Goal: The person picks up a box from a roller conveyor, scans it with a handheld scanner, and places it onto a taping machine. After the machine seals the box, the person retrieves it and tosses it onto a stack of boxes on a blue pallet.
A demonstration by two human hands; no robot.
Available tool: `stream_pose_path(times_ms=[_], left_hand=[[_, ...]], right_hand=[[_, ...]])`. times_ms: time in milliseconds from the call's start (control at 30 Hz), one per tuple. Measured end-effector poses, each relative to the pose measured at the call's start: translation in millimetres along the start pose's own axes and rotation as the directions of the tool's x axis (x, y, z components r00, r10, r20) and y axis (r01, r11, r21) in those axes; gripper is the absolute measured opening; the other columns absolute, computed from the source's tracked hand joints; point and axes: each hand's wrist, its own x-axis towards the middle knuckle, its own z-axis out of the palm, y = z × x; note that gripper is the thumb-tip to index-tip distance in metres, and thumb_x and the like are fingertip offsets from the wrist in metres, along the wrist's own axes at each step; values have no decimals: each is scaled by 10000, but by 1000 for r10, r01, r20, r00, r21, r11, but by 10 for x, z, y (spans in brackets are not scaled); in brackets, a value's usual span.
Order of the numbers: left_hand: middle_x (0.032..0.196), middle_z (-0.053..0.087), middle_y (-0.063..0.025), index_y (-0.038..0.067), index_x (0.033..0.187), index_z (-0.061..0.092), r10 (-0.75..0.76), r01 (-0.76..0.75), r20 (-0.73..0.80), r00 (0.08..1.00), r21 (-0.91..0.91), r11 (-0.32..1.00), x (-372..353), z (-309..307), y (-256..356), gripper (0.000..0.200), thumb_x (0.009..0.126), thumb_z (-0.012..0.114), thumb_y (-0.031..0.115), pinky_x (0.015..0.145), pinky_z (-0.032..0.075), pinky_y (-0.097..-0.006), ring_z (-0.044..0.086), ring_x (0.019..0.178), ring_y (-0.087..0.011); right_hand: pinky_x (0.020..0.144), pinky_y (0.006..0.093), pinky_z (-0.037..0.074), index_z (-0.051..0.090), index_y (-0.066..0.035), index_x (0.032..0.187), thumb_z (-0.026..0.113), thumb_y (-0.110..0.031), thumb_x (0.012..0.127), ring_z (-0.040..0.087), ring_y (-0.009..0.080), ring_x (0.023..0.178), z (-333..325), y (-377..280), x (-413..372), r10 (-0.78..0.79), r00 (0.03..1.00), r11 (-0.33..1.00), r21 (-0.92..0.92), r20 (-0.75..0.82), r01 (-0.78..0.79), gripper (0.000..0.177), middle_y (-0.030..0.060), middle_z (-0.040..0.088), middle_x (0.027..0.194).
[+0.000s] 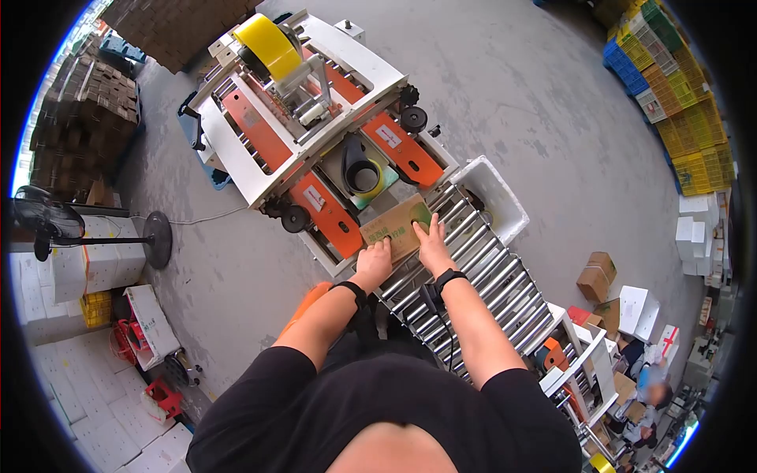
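Note:
A brown cardboard box (394, 227) with green print sits at the mouth of a carton sealing machine (347, 87), in front of its orange side guides. The near left part of the box is gripped by my left hand (374, 266), its fingers bent over the edge. My right hand (433, 247) holds the right side, fingers reaching onto the top. The undersides of both hands are hidden. Beyond the box, a tape roll (364, 175) is set low between the guides. Under my forearms runs a roller conveyor (473, 296).
A white foam box (497, 197) stands right of the conveyor. A yellow tape roll (270, 47) tops the machine. A black fan (158, 239) stands left. Stacked crates (694, 134) line the right. Another person (650, 394) is at lower right, near a second machine (579, 363).

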Motion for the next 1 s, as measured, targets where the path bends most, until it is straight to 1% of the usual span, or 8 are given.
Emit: stream_pose_path(times_ms=[67,200,333,567,667,767,900,1000], left_hand=[[962,563,-120,25,1229,406,23,-22,-156,988,12,1000,38,32,-117,485,766,498,135,734,455,-370,578,895,-263],[956,563,-139,71,1187,446,128,-148,-175,976,-108,983,-31,-119,-143,424,767,477,121,743,456,-399,569,907,-296],[999,567,-160,76,1126,511,138,-107,172,975,-175,979,-171,-91,-193,374,756,486,125,801,451,-405,551,963,-321],[1032,592,-198,6,1055,574,4,77,515,857,-136,988,-391,621,-895,416,715,558,246,834,446,-389,552,977,-338],[1016,596,-211,-12,1007,599,-108,163,537,837,-55,985,-499,762,-1195,420,709,568,282,832,448,-385,562,962,-337],[992,603,-214,-14,973,615,-165,218,521,838,-42,975,-554,963,-1397,412,703,574,295,826,451,-388,570,947,-334],[910,624,-209,-2,842,653,-86,114,427,900,-42,993,-609,837,-1210,311,684,558,248,775,478,-378,597,901,-311],[885,627,-209,8,807,659,-161,271,453,877,-189,944,-523,781,-932,295,686,558,259,765,480,-374,602,888,-300]], right_hand=[[1018,396,310,469,-182,1253,491,80,696,200,429,1274,-179,-183,190,-17,1000,1000,-21,23,18,616,226,135,1416],[1019,396,307,504,-153,1214,478,76,711,265,393,1255,-159,-237,323,-158,973,981,82,-170,174,554,233,247,1372],[1009,385,313,505,-114,1199,488,81,696,323,369,1213,-51,-108,82,-16,977,992,116,-211,41,540,216,310,1336],[872,393,435,592,-75,1062,610,-123,692,529,340,995,463,922,-1324,316,943,935,136,107,-328,373,188,564,1058],[798,404,463,614,-44,987,595,-120,660,582,338,887,698,1271,-2214,453,873,877,86,180,-473,336,201,618,904],[675,347,500,624,-39,955,618,-163,657,635,286,733,1053,1589,-2952,603,707,761,2,370,-649,323,167,645,811],[728,325,490,643,-32,960,664,-243,638,637,242,775,1086,1490,-3419,659,587,660,11,471,-751,385,125,656,805],[793,346,470,646,-60,956,658,-272,643,612,270,886,1159,1361,-3338,612,678,712,89,406,-696,378,135,646,912]])
